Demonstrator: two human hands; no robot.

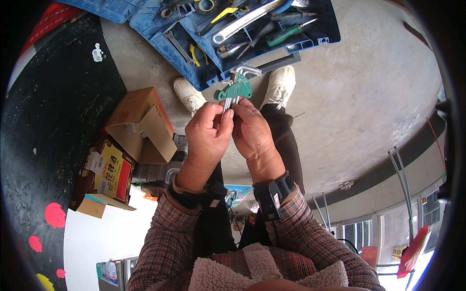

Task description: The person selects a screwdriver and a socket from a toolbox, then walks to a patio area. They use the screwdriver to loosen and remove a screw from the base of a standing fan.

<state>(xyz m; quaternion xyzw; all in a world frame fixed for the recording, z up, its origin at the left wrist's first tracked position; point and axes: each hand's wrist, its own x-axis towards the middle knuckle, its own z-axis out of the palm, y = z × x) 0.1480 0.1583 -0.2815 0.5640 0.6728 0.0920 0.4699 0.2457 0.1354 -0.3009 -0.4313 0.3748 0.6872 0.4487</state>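
A hex key set (pixel 236 88) with a green plastic holder and silver L-shaped keys is held up between my two hands. My left hand (pixel 208 136) pinches the lower ends of the keys with thumb and forefinger. From the other side, my right hand (pixel 254 130) has its fingers closed round the same keys, its thumb close to my left thumb. The bent key ends stick out above the holder, towards the blue toolbox (pixel 201 80). My fingertips partly hide the straight ends.
The toolbox lies open with a large wrench (pixel 247 22), a green-handled screwdriver (pixel 285 35), a combination spanner (pixel 179 47) and yellow-handled tools. My white shoes (pixel 280 85) flank its near edge. Open cardboard boxes (pixel 138 121) stand at the left beside a black wall panel (pixel 43 111).
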